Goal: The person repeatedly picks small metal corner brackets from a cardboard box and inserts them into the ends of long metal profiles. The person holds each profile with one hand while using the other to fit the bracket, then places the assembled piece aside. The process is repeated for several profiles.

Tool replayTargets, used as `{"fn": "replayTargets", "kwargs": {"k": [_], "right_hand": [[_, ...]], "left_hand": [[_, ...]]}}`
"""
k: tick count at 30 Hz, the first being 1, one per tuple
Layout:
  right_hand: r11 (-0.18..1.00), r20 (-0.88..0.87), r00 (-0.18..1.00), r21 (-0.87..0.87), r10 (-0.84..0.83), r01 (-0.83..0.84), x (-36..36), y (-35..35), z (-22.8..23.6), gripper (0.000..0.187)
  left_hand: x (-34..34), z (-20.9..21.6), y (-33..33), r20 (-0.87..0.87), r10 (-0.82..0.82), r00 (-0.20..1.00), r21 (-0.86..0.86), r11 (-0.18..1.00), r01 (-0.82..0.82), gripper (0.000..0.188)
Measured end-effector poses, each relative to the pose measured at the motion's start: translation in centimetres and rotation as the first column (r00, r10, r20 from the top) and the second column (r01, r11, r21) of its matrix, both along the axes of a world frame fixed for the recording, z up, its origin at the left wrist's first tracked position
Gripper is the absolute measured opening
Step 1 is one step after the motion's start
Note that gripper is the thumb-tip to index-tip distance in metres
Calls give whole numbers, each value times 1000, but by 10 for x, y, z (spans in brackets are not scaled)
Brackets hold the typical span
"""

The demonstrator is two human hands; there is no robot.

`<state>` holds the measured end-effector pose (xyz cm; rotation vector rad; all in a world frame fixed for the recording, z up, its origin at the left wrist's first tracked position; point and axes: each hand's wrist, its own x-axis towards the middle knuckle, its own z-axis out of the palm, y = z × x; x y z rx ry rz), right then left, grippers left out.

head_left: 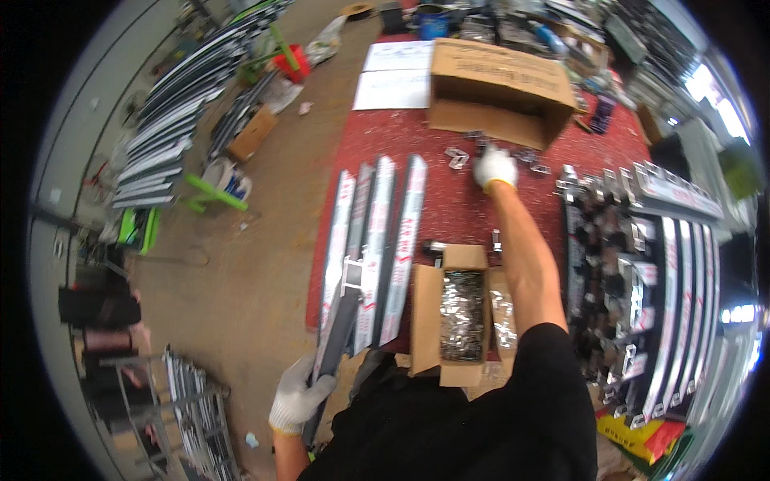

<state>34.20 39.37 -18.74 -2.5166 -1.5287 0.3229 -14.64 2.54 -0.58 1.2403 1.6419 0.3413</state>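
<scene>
**Dark grey bar (342, 321) in the left hand (297, 397), right hand (495, 170) out at the brackets (529, 159)**

From where I stand, the bar is long, straight and smooth-faced, slanting over the near edge of the red worktop (449, 212). A bright metal clip (351, 275) shows at its upper end, beside pale bars (405, 256) with red print. The left hand's gloved fingers (322, 387) are closed around the bar low down.

The right arm stretches forward to the loose metal brackets before a big cardboard box (501, 68). (Both gloves are white with yellowish cuffs.) Those fingers are blurred and turned away, so I cannot tell whether they grip anything.

The glove covers part of the bar, and its lower end gets lost against dark clothing. The right forearm partly covers 1 flap of the smaller carton (427, 321); the shiny pieces (463, 313) inside blur together.
</scene>
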Motion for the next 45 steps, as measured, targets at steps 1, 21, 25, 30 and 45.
{"fn": "replayTargets", "kwargs": {"k": [1, 21, 25, 30, 45], "right_hand": [[1000, 11, 1000, -1, -4, 4, 0, 4, -2, 39], [396, -234, 782, 918, 578, -18, -103, -240, 178, 53], [627, -578, 611, 761, 541, 165, -120, -271, 180, 47], [638, -589, 547, 760, 595, 124, -147, -284, 176, 46], [648, -411, 524, 630, 746, -428, -91, -315, 196, 57]], "left_hand": [[-1, -2, -1, 29, 12, 999, 18, 1000, -13, 43], [24, -11, 27, 471, -74, 879, -64, 991, 117, 42], [33, -5, 18, 425, -132, 896, -29, 987, 160, 42], [44, -1, 8, 428, -183, 885, 13, 980, 197, 35], [59, -6, -1, 281, -335, 899, 55, 941, 334, 35]]}}
